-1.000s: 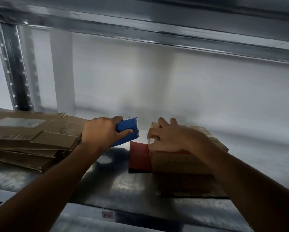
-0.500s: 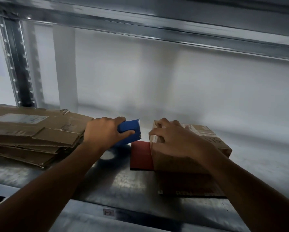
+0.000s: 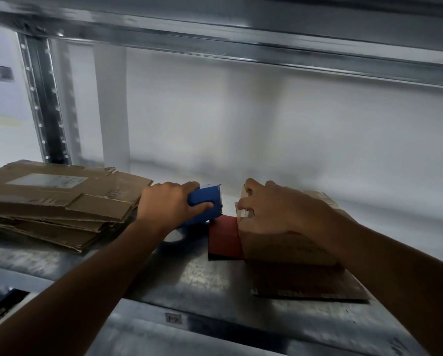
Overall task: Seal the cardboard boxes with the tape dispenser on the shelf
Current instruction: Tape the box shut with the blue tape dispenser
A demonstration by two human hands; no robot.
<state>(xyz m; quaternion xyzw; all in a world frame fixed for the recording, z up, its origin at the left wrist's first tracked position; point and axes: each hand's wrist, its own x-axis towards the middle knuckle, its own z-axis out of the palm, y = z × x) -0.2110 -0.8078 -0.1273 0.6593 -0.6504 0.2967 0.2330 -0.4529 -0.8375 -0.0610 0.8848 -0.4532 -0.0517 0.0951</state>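
Tape dispenser (image 3: 207,200) gripped by the left hand (image 3: 167,204), fingers curled round it; box (image 3: 279,249) clasped at its top edge by the right hand (image 3: 279,209), fingers bent.

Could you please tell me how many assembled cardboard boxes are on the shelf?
1: the cardboard box, right of the tape dispenser, held by the right hand. The stack at the left is flattened cardboard; other boxes could be hidden outside the frame.

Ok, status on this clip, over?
Left hand grips tape dispenser beside cardboard box. Right hand holds box top. Flattened cardboard stacked left, clear of both.
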